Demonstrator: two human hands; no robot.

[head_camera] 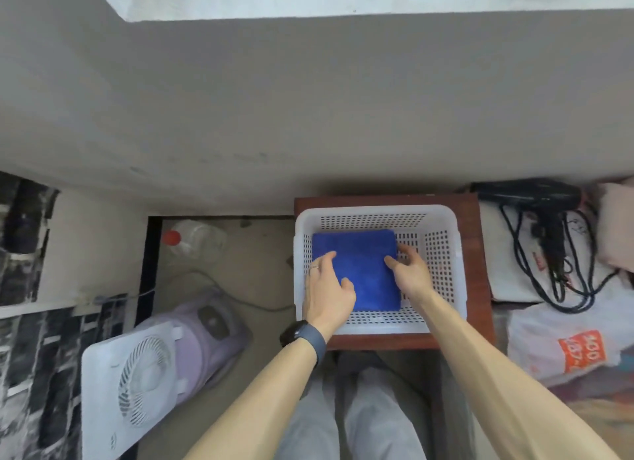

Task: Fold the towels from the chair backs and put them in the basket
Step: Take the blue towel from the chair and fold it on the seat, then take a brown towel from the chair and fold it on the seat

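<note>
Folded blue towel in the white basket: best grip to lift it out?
Likely the right edge, from above. The folded blue towel lies flat near the left wall of the white perforated plastic basket; the widest bare floor shows to its right, leaving room to slide under.
</note>
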